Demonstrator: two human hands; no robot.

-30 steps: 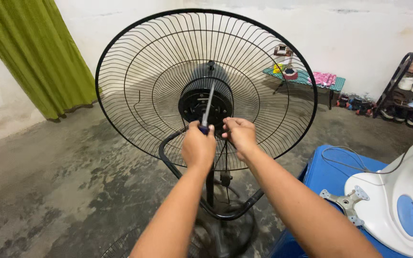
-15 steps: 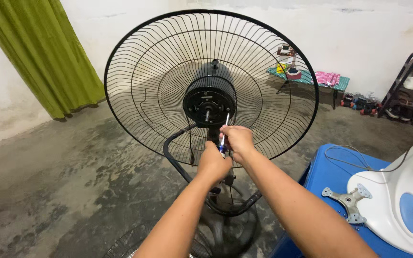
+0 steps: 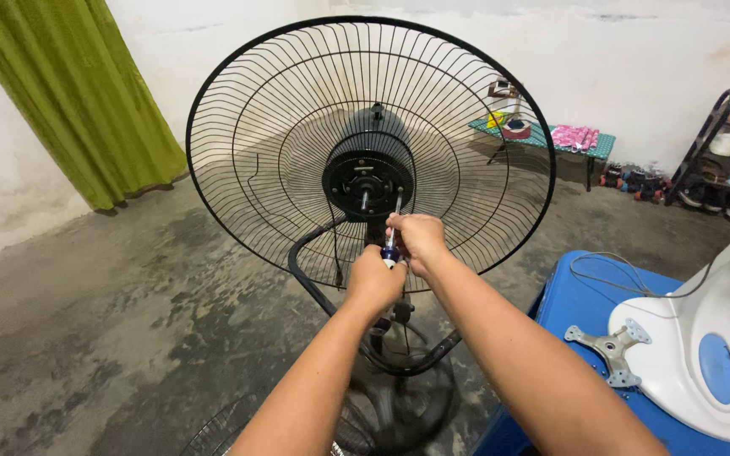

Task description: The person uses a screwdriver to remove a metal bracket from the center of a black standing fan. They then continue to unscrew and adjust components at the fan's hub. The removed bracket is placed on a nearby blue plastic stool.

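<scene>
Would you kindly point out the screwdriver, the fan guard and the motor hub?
screwdriver [image 3: 396,211]: head view, on its metal shaft.
fan guard [image 3: 280,127]: head view, on its wire ribs.
motor hub [image 3: 356,181]: head view, on its black face.

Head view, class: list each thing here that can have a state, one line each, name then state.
Left hand: closed around the screwdriver handle.
Right hand: closed on the screwdriver, higher up.
Screwdriver: held upright, tip at the motor hub.
Fan guard: rear half mounted, front open, no blades fitted.
Motor hub: exposed, shaft bare.
White fan: lying on the blue table.
Green curtain: hanging, drawn.
</scene>
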